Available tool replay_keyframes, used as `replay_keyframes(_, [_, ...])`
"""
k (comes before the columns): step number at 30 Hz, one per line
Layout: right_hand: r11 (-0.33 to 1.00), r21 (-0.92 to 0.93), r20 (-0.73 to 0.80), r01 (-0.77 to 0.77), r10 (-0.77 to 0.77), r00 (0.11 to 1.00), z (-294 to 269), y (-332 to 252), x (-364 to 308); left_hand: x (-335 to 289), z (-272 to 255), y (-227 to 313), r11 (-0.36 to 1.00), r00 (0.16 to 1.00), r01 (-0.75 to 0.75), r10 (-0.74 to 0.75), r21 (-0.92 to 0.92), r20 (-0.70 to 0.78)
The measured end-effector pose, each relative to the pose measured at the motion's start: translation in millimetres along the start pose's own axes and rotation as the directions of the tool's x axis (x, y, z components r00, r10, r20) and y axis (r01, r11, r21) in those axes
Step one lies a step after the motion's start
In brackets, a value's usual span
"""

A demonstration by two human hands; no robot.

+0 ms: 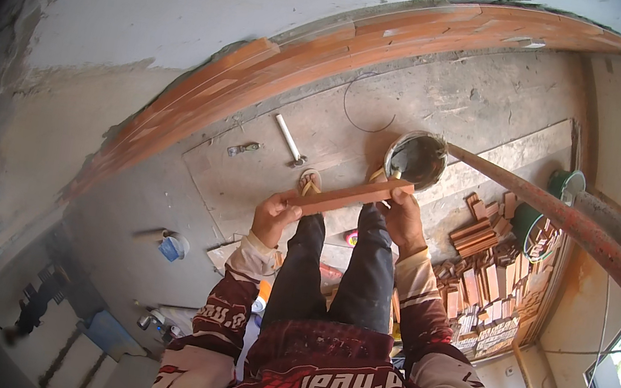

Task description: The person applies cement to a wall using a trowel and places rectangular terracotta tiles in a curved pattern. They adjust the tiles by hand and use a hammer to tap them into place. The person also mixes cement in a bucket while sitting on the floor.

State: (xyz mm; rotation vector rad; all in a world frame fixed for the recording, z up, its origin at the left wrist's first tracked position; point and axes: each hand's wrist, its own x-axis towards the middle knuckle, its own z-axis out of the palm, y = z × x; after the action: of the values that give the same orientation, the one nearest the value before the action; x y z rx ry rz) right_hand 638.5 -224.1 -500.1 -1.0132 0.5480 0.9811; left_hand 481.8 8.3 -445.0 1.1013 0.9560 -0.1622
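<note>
Steadying the long terracotta piece (358,197) well probably called for an even, light hold at both ends, since lopsided pressure could have twisted it or chipped an edge. The left hand (272,219) was closed narrowly on its left end and the right hand (404,220) on its right end, some fingers hidden behind it. The piece spanned the space above the legs (365,282), just to the near side of the bucket (435,155).

Large red-and-white lettering (334,385) across front of maroon jersey (305,339). More white letters on left sleeve (213,335), just beside the jersey's front.
</note>
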Motion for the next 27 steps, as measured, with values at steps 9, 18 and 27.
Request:
replay_keyframes(9, [0.988,-0.104,0.23,-0.116,0.138,0.964,-8,-47,3,-29,16,56,0.719,0.841,-0.541,0.469,0.437,0.27])
replay_keyframes(18, [0.972,-0.235,0.251,-0.012,0.073,0.965,-28,-44,12,-31,25,69,0.606,0.806,-0.578,0.528,0.547,0.267])
replay_keyframes(27, [0.988,-0.069,0.18,0.135,-0.121,0.976,-11,-43,6,-15,26,40,0.758,0.887,-0.376,0.461,0.534,-0.03])
